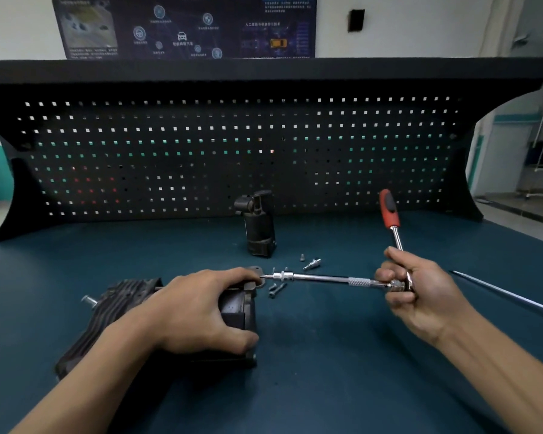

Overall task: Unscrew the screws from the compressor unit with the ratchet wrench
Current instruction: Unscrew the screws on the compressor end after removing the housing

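Note:
The dark ribbed compressor unit (pixel 116 305) lies on its side on the blue bench at lower left. My left hand (pixel 198 308) grips its right end from above, fingers curled over the top edge and thumb at the front. My right hand (pixel 420 289) holds the head of the ratchet wrench (pixel 389 211), whose red and black handle points up. A long chrome extension bar (pixel 320 278) runs left from the head, and its tip meets the unit's right face beside my left fingertips. Several loose screws (pixel 276 289) lie just right of the unit.
A small black cylindrical part (pixel 259 227) stands upright behind the screws. A chrome socket bit (pixel 312 264) and one screw (pixel 302 257) lie near it. A thin metal rod (pixel 505 292) lies at the right. A black pegboard (pixel 232 151) walls the back of the bench.

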Tool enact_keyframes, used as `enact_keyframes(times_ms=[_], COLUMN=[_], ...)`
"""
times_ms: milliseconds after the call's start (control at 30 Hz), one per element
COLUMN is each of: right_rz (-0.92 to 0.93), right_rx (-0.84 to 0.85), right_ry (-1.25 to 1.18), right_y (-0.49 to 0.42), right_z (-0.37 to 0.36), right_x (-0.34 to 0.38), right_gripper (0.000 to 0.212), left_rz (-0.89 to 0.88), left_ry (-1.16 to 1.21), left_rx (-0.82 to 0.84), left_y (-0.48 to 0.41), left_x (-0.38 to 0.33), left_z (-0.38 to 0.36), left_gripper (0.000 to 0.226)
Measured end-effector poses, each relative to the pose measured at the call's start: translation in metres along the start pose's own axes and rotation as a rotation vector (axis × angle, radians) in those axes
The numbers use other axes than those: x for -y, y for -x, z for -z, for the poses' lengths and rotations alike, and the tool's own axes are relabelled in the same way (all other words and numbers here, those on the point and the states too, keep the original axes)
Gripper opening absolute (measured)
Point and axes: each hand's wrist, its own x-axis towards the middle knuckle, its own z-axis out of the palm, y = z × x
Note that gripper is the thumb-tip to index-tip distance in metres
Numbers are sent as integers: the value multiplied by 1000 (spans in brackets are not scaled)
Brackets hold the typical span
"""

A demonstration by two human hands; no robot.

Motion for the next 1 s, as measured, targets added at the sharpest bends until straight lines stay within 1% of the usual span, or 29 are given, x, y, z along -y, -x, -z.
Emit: enact_keyframes(times_ms=[267, 567, 733, 900, 1000], right_rz=[-22, -57, -146, -272, -324], right_rx=[29, 7, -27, -44, -92], right_ry=[15, 13, 4, -48, -111], right_y=[3, 2, -3, -7, -6], right_z=[-2, 0, 4, 7, 5], right_x=[-2, -4, -10, -10, -8], right_gripper=[18, 20, 19, 20, 18], left_rz=[2, -5, -9, -18, -18], left_ry=[14, 15, 17, 17, 15], left_rx=[1, 6, -1, -18, -29], left_y=[1, 0, 0, 1, 1], left_x=[-2, -3, -2, -3, -3], left_z=[0, 1, 0, 0, 0], left_gripper=[76, 76, 74, 75, 76])
